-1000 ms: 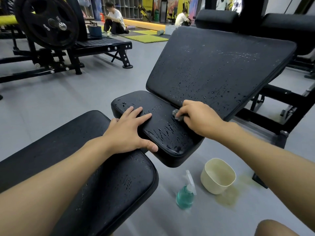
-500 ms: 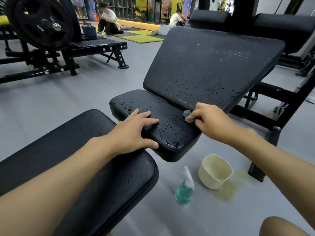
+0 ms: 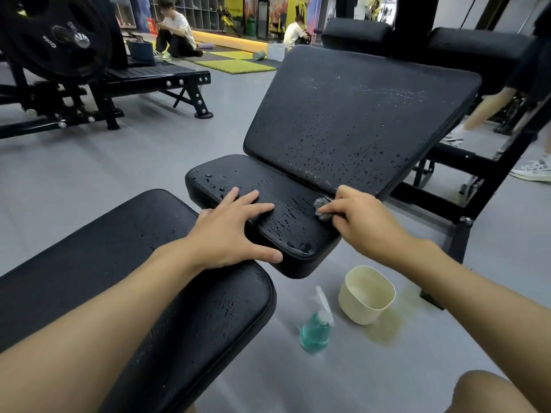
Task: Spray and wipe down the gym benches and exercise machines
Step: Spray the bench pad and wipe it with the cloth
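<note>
– Grey gym floor point(image 3: 89, 180) all round, one big weight plate point(image 3: 56, 37) on the rack far left, two people sitting way at the back. Up close I count three black pads, one rag, one spray bottle, one cream tub and my two hands.

– Which pad are you on, and where's the rag?

– Middle one, the small seat surface point(image 3: 283, 222). Its long axis runs from far left to near right, and it's covered in droplets. The backrest point(image 3: 357, 114) rises from its far edge and tilts away from me, also beaded wet. The long pad point(image 3: 119, 263) is nearest, under my left forearm, its end pointing at the seat. The rag point(image 3: 322, 208) is a small grey wad, too bunched to show any long axis, sitting on the seat's far right part just beside the crease under the backrest.

– Hands?

– My right hand point(image 3: 360, 222) pinches the rag in its fingertips against the seat. My left hand point(image 3: 229, 231) is released, fingers straight and spread flat on the seat's near left edge, holding nothing.

– And the bottle?

– The spray bottle point(image 3: 316, 329) stands upright on the floor below the seat, blue-green liquid inside. Can't tell which way the nozzle faces. The cream tub point(image 3: 366, 296) is just beside it, to the right.
</note>
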The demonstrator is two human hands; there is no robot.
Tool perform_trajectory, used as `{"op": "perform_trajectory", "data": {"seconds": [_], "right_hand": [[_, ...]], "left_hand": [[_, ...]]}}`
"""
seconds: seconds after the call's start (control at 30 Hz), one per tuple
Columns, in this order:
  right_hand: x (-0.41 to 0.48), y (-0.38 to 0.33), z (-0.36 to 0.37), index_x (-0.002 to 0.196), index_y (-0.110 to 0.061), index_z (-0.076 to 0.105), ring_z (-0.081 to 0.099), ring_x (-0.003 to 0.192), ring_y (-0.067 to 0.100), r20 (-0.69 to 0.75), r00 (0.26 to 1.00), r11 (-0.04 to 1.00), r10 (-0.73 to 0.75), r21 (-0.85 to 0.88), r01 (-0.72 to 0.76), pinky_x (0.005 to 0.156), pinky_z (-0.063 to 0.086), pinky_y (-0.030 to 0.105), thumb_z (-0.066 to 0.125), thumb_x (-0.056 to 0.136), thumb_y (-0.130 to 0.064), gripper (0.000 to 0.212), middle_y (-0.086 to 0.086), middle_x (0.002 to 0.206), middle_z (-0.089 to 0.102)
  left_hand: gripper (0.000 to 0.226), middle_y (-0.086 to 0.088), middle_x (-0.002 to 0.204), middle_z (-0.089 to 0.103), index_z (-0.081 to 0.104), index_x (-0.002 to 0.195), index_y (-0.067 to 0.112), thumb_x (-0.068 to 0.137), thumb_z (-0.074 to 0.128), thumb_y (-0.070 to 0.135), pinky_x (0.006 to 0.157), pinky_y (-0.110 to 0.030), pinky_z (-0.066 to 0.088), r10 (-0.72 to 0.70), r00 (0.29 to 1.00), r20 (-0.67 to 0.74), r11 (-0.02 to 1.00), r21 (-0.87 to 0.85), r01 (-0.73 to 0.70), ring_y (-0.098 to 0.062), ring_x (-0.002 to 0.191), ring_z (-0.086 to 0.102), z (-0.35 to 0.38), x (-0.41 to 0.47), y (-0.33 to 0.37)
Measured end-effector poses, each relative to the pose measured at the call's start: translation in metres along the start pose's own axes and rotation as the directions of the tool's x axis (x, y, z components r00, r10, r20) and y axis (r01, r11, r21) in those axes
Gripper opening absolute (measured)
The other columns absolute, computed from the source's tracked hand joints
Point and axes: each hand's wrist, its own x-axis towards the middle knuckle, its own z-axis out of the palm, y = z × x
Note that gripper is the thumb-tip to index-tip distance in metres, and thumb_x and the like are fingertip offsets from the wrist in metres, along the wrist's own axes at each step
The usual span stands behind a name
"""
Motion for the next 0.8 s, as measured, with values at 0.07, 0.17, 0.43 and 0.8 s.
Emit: {"op": "perform_trajectory", "data": {"seconds": [0.07, 0.17, 0.43, 0.8], "right_hand": [[0.002, -0.007, 0.003, 0.108, -0.022, 0.076, 0.058, 0.092, 0.034, -0.056, 0.995, 0.997, 0.079, -0.019, -0.08, 0.075, 0.049, 0.041, 0.054, 0.091, -0.007, 0.032, -0.003, 0.091, 0.047], [-0.014, -0.042, 0.009, 0.103, -0.025, 0.075, 0.057, 0.092, 0.036, -0.026, 1.0, 1.0, -0.003, 0.003, 0.003, 0.075, 0.049, 0.041, 0.049, 0.088, -0.014, 0.032, -0.004, 0.091, 0.046], [-0.047, -0.071, 0.008, 0.107, -0.025, 0.073, 0.056, 0.072, 0.034, 0.115, 0.966, 0.972, -0.233, 0.053, 0.228, 0.059, 0.051, 0.046, 0.032, 0.088, -0.031, 0.046, 0.0, 0.095, 0.044], [0.005, 0.009, 0.008, 0.116, -0.018, 0.068, 0.056, 0.096, 0.029, -0.06, 0.973, 0.975, 0.223, -0.01, -0.224, 0.077, 0.043, 0.033, 0.045, 0.097, -0.011, 0.031, -0.011, 0.095, 0.044]], "left_hand": [[0.104, 0.022, 0.165, 0.01, 0.032, 0.15, 0.051, 0.06, 0.078, 0.075, 0.122, -0.054, 0.013, -0.005, 1.0, -0.004, 1.0, -0.003, 0.005, -0.007, 0.153, -0.006, 0.0, 0.0, -0.001], [0.105, 0.023, 0.165, 0.01, 0.032, 0.15, 0.051, 0.058, 0.078, 0.076, 0.122, -0.054, 0.014, -0.011, 1.0, -0.011, 1.0, 0.0, 0.011, -0.006, 0.153, -0.006, 0.001, 0.001, 0.0], [0.115, 0.024, 0.164, 0.013, 0.033, 0.147, 0.054, 0.038, 0.052, 0.085, 0.121, -0.052, 0.018, -0.005, 1.0, -0.026, 1.0, 0.007, 0.005, -0.005, 0.153, -0.002, 0.001, 0.0, 0.001], [0.12, 0.026, 0.163, 0.015, 0.035, 0.148, 0.05, 0.038, 0.053, 0.095, 0.122, -0.052, 0.016, 0.021, 0.998, -0.058, 1.0, -0.002, -0.021, -0.004, 0.153, -0.001, 0.002, -0.001, -0.003]]}}
